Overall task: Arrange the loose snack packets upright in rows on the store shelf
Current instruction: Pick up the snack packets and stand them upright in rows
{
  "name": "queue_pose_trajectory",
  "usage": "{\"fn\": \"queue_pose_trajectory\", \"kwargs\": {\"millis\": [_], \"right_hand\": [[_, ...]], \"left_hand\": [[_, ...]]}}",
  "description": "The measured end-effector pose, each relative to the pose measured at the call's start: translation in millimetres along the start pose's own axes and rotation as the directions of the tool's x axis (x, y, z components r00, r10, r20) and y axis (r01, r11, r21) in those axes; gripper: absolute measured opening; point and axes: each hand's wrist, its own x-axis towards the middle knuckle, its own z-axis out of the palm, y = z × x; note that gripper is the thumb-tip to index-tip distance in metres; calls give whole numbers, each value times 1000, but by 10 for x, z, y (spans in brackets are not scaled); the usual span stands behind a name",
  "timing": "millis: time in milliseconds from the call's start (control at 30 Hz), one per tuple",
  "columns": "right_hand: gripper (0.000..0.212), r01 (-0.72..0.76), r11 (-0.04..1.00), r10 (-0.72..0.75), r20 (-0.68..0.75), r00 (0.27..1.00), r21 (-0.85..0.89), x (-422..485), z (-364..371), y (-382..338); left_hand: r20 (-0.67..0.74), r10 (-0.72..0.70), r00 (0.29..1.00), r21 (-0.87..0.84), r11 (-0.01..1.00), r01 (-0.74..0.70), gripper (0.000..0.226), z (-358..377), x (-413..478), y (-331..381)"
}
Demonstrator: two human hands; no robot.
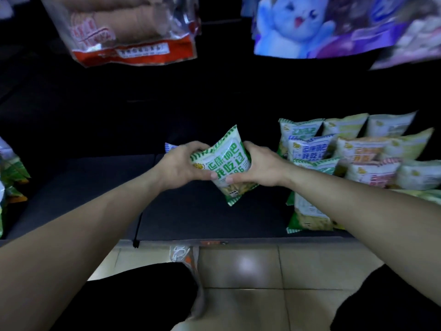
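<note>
A green-and-white snack packet [226,163] is held tilted above the dark store shelf [191,211], at the centre of the view. My left hand [181,166] grips its left side and my right hand [260,166] grips its right side. Behind my left hand a blue-and-white packet [170,147] peeks out, mostly hidden. On the right of the shelf, several similar packets [358,149] stand upright in rows, in green, blue and orange trims. One green packet [310,211] stands at the front of those rows, partly behind my right forearm.
Large bags hang from above: a red-and-clear one [128,32] at upper left, a blue cartoon one [310,25] at upper right. More packets [12,175] sit at the far left. A packet [183,254] lies on the tiled floor [262,271] below the shelf edge, by my knees.
</note>
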Motion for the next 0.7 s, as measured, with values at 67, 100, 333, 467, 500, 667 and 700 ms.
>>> {"fn": "queue_pose_trajectory", "kwargs": {"millis": [67, 100, 333, 467, 500, 667, 700], "right_hand": [[88, -7, 1000, 7, -16, 1000, -10, -181, -148, 116], [93, -3, 999, 2, -29, 1000, -54, -263, -226, 193], [73, -151, 921, 85, -192, 978, -359, -725, -845, 929], [73, -259, 891, 181, -231, 956, -374, -847, -1025, 1258], [72, -283, 881, 207, -229, 951, -380, -860, -1027, 1309], [67, -291, 854, 215, -219, 952, -430, -947, -956, 1326], [68, -290, 852, 223, -199, 954, -436, -967, -925, 1285]], "left_hand": [[-1, 46, 999, 29, 999, -46, 60, 73, 56, 204], [-4, 55, 998, 61, 997, -55, 58, 120, 95, 276], [-49, 28, 998, 424, 906, -5, 75, 527, 535, 440], [-118, -45, 992, 395, 914, 89, 78, 709, 951, 472], [-126, -76, 989, 361, 925, 117, 78, 766, 1058, 456], [-148, -82, 986, 289, 950, 122, 78, 913, 1364, 282], [-132, -79, 988, 295, 948, 115, 78, 936, 1376, 273]]}}
